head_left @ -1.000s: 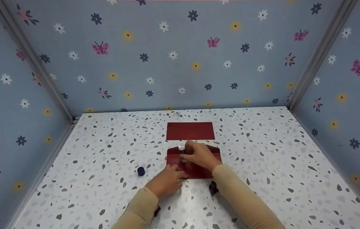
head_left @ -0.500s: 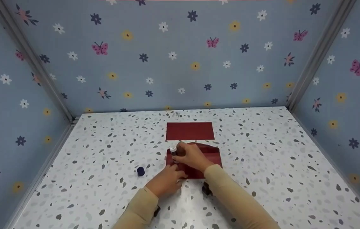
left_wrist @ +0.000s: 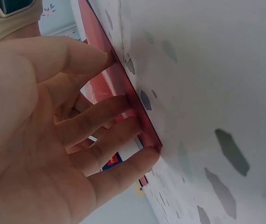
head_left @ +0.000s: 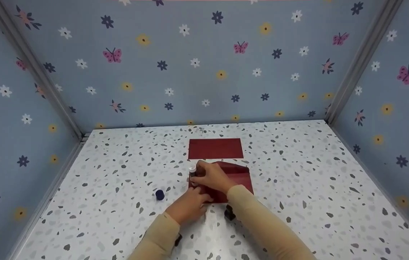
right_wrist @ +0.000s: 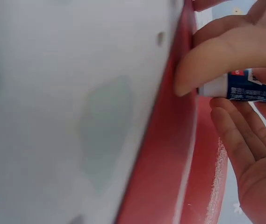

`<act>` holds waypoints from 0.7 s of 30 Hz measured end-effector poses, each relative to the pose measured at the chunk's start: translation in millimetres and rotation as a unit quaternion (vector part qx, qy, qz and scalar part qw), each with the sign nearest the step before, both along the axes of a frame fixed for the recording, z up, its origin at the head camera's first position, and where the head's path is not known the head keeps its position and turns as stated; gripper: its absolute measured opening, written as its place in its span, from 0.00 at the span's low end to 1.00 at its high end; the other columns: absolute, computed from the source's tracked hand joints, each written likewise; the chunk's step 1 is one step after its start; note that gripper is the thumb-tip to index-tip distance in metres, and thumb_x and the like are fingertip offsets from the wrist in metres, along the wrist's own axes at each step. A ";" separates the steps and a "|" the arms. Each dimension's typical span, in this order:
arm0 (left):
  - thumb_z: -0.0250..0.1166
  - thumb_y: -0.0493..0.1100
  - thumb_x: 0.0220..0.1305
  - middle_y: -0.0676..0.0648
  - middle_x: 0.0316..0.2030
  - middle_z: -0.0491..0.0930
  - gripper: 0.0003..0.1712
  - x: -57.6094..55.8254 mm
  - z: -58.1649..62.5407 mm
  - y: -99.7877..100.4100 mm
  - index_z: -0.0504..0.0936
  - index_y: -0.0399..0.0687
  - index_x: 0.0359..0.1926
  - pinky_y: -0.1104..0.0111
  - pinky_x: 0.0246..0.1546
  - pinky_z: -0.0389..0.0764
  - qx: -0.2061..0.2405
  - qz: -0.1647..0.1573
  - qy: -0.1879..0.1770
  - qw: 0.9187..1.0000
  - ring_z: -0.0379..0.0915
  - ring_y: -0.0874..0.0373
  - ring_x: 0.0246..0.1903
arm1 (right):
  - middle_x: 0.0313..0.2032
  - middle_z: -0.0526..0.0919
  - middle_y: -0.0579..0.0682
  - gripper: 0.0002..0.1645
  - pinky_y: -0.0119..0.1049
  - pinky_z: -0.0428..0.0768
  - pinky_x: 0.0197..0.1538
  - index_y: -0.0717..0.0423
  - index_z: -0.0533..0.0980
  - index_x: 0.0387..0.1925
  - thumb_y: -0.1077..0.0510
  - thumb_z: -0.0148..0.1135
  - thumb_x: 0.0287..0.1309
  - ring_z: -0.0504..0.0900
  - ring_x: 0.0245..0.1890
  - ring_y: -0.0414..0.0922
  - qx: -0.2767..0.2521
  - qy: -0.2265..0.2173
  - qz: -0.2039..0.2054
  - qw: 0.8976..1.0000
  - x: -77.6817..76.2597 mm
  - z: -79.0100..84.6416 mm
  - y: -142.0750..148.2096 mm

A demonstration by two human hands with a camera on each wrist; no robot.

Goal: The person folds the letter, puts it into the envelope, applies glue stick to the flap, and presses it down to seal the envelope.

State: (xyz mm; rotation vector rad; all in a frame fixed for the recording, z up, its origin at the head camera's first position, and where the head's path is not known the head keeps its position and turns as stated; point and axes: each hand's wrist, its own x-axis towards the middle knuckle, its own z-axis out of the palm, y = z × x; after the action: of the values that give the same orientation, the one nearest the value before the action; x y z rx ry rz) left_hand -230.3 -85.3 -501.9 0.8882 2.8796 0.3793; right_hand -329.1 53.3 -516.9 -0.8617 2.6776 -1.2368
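A red envelope [head_left: 242,179] with its flap toward the back lies on the speckled table. My right hand [head_left: 212,177] pinches a glue stick [head_left: 192,171] upright over the envelope's left edge, white end up. In the right wrist view the blue, printed barrel of the glue stick [right_wrist: 254,91] stands with its white lower end at the red paper. My left hand [head_left: 188,206] rests at the envelope's near left corner. The left wrist view shows the spread fingers [left_wrist: 123,179] of that hand along the envelope's edge, partly covering the glue stick [left_wrist: 111,161].
A dark blue cap [head_left: 159,195] sits on the table left of the envelope. Behind the envelope lies a flat red paper rectangle [head_left: 215,148]. Flower-patterned walls [head_left: 204,83] enclose the table at the back and both sides.
My right hand has slid the glue stick leftward across the envelope to its left edge. My left hand has stayed at the near left corner.
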 end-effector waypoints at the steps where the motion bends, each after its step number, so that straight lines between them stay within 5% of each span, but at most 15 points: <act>1: 0.63 0.41 0.68 0.41 0.53 0.78 0.14 0.2 0.0 0.2 0.85 0.47 0.53 0.53 0.60 0.72 0.001 -0.002 0.003 1.000 0.71 0.42 0.56 | 0.33 0.81 0.41 0.13 0.35 0.78 0.41 0.48 0.74 0.37 0.51 0.72 0.60 0.76 0.33 0.40 0.000 -0.006 0.001 1.000 -0.1 0.4 -0.2; 8: 0.62 0.41 0.70 0.41 0.54 0.78 0.14 -0.3 1.2 1.8 0.85 0.47 0.53 0.52 0.63 0.68 -0.003 -0.003 0.006 1.000 0.69 0.41 0.60 | 0.33 0.78 0.44 0.17 0.36 0.76 0.38 0.52 0.72 0.41 0.49 0.70 0.61 0.74 0.31 0.41 0.007 -0.013 0.009 1.000 1.1 3.9 0.0; 15: 0.64 0.41 0.68 0.41 0.52 0.78 0.14 -0.3 1.4 2.0 0.85 0.48 0.53 0.53 0.57 0.73 -0.006 0.004 -0.008 1.000 0.71 0.42 0.53 | 0.42 0.82 0.45 0.21 0.39 0.79 0.50 0.53 0.73 0.55 0.52 0.66 0.65 0.80 0.43 0.40 -0.018 -0.010 0.006 1.000 -3.2 5.4 5.8; 21: 0.63 0.43 0.69 0.41 0.54 0.77 0.15 -0.6 1.1 1.2 0.85 0.50 0.54 0.52 0.57 0.74 -0.006 0.015 -0.014 1.000 0.71 0.42 0.53 | 0.45 0.82 0.49 0.23 0.40 0.79 0.51 0.54 0.72 0.58 0.52 0.66 0.65 0.80 0.43 0.42 -0.006 -0.011 0.015 1.000 -6.8 7.2 12.8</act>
State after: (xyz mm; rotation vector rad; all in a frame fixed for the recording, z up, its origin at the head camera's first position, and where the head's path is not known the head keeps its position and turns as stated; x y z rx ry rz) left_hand -230.9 -84.1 -500.8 0.8311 2.8690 0.3738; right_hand -336.0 66.1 -509.7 -0.8806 2.6334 -1.2485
